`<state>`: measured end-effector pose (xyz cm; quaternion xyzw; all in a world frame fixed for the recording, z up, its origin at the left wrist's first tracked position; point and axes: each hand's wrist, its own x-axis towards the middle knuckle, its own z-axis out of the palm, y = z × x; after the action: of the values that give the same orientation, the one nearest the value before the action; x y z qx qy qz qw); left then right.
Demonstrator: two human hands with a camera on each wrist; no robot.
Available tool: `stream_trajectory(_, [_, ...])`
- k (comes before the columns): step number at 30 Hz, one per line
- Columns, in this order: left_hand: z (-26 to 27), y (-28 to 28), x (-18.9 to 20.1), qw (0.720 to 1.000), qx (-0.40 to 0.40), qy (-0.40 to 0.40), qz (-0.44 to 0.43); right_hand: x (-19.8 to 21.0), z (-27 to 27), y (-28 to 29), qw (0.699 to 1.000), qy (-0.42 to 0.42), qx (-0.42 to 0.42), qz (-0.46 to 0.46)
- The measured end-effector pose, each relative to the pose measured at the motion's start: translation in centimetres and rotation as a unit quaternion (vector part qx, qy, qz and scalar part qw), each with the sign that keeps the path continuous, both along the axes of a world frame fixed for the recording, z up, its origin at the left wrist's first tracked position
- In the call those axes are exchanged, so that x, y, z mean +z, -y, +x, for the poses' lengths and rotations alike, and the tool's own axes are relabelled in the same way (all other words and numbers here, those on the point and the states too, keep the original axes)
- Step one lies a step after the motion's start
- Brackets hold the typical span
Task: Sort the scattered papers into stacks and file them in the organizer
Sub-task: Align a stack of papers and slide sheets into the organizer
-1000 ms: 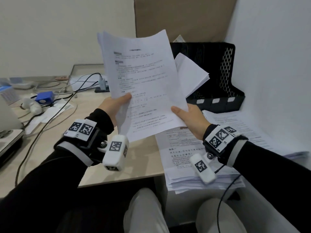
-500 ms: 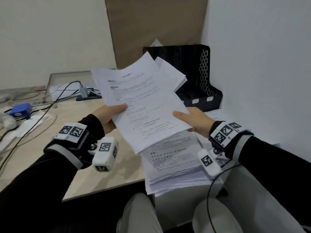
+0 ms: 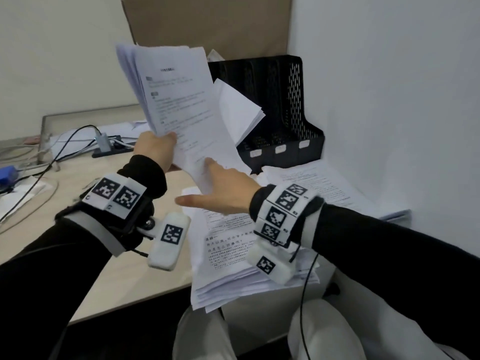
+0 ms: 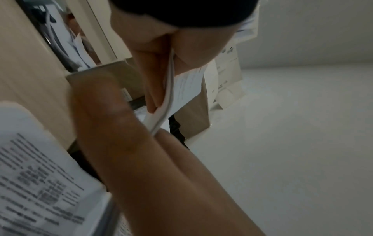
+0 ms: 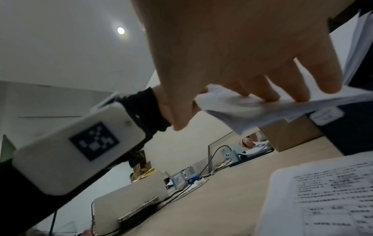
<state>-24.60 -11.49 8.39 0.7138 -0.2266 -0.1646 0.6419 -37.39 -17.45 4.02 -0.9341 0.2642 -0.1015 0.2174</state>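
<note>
My left hand (image 3: 158,149) pinches a bundle of printed papers (image 3: 176,94) by its lower left corner and holds it upright in front of the black mesh organizer (image 3: 285,113). In the left wrist view my left hand (image 4: 161,89) has its thumb and fingers clamped on the paper edge (image 4: 168,95). My right hand (image 3: 215,188) is spread, fingers straight, touching the bundle's bottom edge. The right wrist view shows those fingertips (image 5: 268,94) resting on the sheets (image 5: 262,111). A thick stack of papers (image 3: 228,255) lies below, overhanging the desk's front edge.
A second spread of papers (image 3: 332,183) lies at the right by the white wall. Cables (image 3: 65,146), a power strip (image 3: 111,149) and a blue item (image 3: 6,174) sit at the desk's left. A laptop (image 5: 129,198) is further left. Brown cardboard (image 3: 207,22) stands behind the organizer.
The bundle has swung from lying tilted to standing upright. My right hand let go of its right edge and moved left to the bottom edge, fingers now spread.
</note>
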Motion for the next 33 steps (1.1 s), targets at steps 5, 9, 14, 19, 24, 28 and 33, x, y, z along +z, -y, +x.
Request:
stream_trajectory(5, [-2.3, 1.3, 0.3, 0.999, -0.013, -0.034, -0.035, -0.5, 0.4, 0.9, 0.993, 0.022, -0.054, -0.1])
stream_trajectory(9, [-4.0, 2.0, 1.7, 0.994, -0.046, -0.062, -0.074, 0.0, -1.2, 2.7, 0.985, 0.034, -0.032, -0.167])
stream_trajectory(14, [-4.8, 2.1, 4.1, 0.993, -0.098, -0.045, -0.038, 0.3, -3.3, 5.5, 0.988, 0.055, 0.028, -0.141])
stream_trajectory(19, [-5.6, 2.6, 4.5, 0.994, -0.103, -0.002, -0.027, -0.3, -4.2, 4.7, 0.968, 0.044, -0.011, -0.246])
stream_trajectory(24, [-6.5, 2.7, 4.8, 0.994, -0.102, 0.016, -0.028, -0.2, -3.8, 3.7, 0.951, 0.034, -0.083, -0.297])
stream_trajectory(28, [-6.9, 2.8, 5.1, 0.992, -0.122, -0.002, -0.036, 0.8, -4.3, 4.5, 0.956, 0.074, -0.082, -0.271])
stream_trajectory(33, [-6.1, 3.9, 5.4, 0.971, -0.239, 0.014, 0.002, 1.7, -5.7, 8.6, 0.951, 0.247, -0.142, -0.124])
